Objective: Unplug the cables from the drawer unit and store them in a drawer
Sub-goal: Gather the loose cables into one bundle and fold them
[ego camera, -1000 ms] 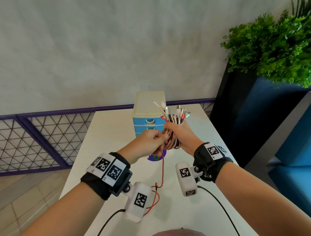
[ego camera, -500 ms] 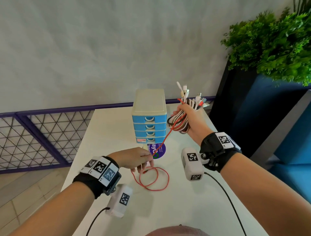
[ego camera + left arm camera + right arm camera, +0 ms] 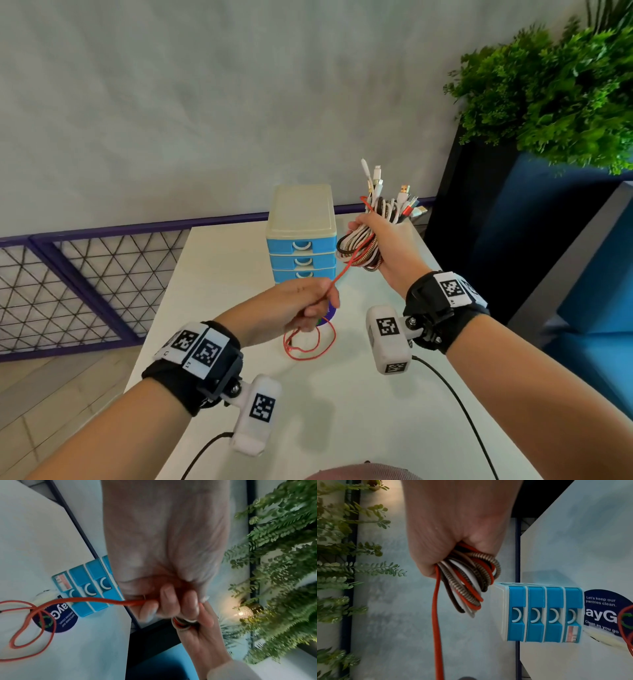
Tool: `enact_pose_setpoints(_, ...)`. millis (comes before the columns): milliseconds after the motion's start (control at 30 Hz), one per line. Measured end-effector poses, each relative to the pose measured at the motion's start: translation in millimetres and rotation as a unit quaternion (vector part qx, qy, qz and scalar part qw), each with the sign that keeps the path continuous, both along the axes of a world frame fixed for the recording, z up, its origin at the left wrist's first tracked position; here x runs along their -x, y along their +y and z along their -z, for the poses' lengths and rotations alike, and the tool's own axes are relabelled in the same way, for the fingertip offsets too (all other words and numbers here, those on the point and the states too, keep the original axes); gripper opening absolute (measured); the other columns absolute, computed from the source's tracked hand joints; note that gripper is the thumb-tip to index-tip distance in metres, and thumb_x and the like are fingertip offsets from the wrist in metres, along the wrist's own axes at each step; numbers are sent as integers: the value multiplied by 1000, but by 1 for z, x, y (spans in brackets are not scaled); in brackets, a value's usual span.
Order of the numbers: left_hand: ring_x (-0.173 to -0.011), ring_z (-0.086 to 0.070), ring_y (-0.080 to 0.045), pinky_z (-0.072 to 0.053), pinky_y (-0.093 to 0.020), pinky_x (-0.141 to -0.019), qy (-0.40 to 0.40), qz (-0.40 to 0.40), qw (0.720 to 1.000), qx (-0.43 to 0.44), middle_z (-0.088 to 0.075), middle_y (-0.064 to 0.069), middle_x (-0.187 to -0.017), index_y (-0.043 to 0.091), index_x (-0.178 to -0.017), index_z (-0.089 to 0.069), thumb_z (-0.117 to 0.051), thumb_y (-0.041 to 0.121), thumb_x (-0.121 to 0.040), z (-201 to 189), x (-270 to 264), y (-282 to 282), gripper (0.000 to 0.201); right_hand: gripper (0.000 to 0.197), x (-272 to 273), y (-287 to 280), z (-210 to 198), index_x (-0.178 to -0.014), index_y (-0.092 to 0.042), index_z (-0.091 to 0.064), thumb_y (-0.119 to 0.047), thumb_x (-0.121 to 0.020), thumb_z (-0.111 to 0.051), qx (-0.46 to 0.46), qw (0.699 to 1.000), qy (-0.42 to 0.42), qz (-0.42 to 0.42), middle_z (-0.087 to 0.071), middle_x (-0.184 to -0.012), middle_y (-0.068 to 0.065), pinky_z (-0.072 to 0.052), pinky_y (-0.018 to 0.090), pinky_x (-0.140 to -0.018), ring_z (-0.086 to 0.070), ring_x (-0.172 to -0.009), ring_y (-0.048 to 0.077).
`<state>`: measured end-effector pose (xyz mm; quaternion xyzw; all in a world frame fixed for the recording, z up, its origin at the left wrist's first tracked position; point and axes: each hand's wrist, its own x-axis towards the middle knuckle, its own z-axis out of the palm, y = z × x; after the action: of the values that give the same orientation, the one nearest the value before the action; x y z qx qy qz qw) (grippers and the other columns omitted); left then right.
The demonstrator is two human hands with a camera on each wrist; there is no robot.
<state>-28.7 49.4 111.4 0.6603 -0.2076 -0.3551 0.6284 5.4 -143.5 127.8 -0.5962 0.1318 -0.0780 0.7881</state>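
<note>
A small drawer unit [image 3: 301,236] with a cream top and several blue drawers, all closed, stands at the far middle of the white table [image 3: 212,274]. My right hand [image 3: 387,246] is raised just right of it and grips a coiled cable bundle [image 3: 363,248] [image 3: 467,582], with plugs sticking up above the fist. A red cable [image 3: 346,270] [image 3: 96,600] runs taut from the bundle down to my left hand [image 3: 308,301], which pinches it in curled fingers. The loose red end lies looped on the table [image 3: 308,346] below.
A round purple sticker [image 3: 604,612] lies on the table in front of the drawers. A leafy plant [image 3: 555,89] on a dark planter and blue seating stand to the right. A purple mesh fence [image 3: 85,281] runs behind the table on the left.
My hands parted: the right one rose with the bundle to the right of the drawers, and the left one drew the red cable down and then lifted, pulling it taut.
</note>
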Motion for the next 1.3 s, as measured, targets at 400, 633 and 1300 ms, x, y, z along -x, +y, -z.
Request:
enact_pose_setpoints(400,-68,-51,-5,-39,-19,-62,-316,-111,899,-280,-59,13,-73,21,-79,-61,-64,26,-89,-10,-29,9,12,12,14,2,-7,-83,-8,-68,-12,-90,-59,-27,978,47,-200,-72,-80,7,-56,36,-86,-70,-81,18)
enact_pose_setpoints(633,-67,-49,-11,-41,-18,-62,-432,-171,860,-211,-57,5,-78,22,-89,-50,-73,12,-80,-26,-24,1,26,9,20,9,-15,-91,-8,-68,-3,-85,-66,55,969,37,-239,-73,-85,10,-59,30,-70,-73,-82,18)
enact_pose_setpoints(1300,-40,-29,-10,-32,-21,-44,-88,-213,946,-226,-36,6,-51,17,-65,-52,-42,47,-97,-26,-35,20,45,9,20,-7,1,-86,-3,-67,-10,-89,-62,131,958,65,-247,-70,-80,14,-59,31,-67,-71,-73,20)
